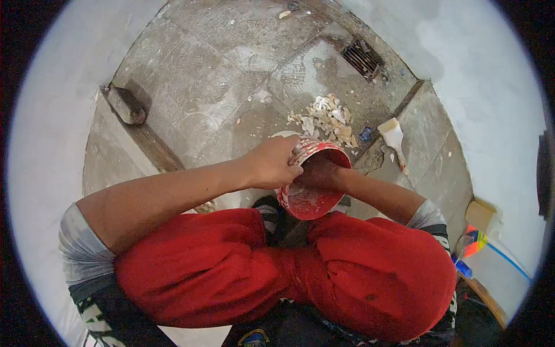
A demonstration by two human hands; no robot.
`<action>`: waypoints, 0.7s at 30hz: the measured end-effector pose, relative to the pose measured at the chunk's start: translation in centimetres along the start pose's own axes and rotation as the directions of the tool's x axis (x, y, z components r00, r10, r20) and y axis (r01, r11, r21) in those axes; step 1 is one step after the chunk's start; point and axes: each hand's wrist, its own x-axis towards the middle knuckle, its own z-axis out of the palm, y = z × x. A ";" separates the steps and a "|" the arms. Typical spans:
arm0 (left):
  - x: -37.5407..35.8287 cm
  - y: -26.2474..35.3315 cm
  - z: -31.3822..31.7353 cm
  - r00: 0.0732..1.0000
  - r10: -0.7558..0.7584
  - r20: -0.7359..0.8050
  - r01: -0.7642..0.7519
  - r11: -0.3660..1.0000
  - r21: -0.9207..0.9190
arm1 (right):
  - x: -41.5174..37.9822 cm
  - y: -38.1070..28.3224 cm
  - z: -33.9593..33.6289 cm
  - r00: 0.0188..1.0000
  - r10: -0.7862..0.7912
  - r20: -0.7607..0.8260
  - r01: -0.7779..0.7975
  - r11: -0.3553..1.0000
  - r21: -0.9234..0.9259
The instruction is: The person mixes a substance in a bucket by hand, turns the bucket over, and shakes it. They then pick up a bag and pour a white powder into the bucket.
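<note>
Dusty concrete floor, strewn with pale debris (328,118) near a drain grate (362,58), frames a crouching person. Their left hand (272,163) clamps the near rim of a red bucket (309,199), tilted mouth toward them above their knees; the right hand (321,173) reaches inside, its grip hidden.

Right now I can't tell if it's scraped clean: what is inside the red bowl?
Inside the red, white-smeared round bowl is the right hand, reaching in past the rim, with pale residue on the inner wall. The fingers and the bottom under them are hidden. The left hand grips its rim.
</note>
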 end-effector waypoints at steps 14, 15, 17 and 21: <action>0.0 -0.9 0.7 0.998 -0.063 0.004 0.063 0.998 -0.031 | 0.0 -4.4 -4.1 0.975 -0.217 -0.041 0.209 0.967 -0.146; 0.1 -1.1 0.9 0.998 -0.067 0.005 0.067 0.997 -0.033 | 0.1 -3.0 -3.0 0.975 -0.218 -0.040 0.211 0.967 -0.143; 0.1 -1.2 1.1 0.998 0.003 -0.055 -0.003 1.000 -0.003 | 0.5 1.1 0.2 0.991 -0.080 0.107 0.110 0.944 -0.312; -0.1 -0.1 0.3 0.999 -0.022 -0.037 0.021 1.000 -0.010 | 0.1 -1.8 -1.5 0.990 -0.021 0.137 0.051 0.973 -0.225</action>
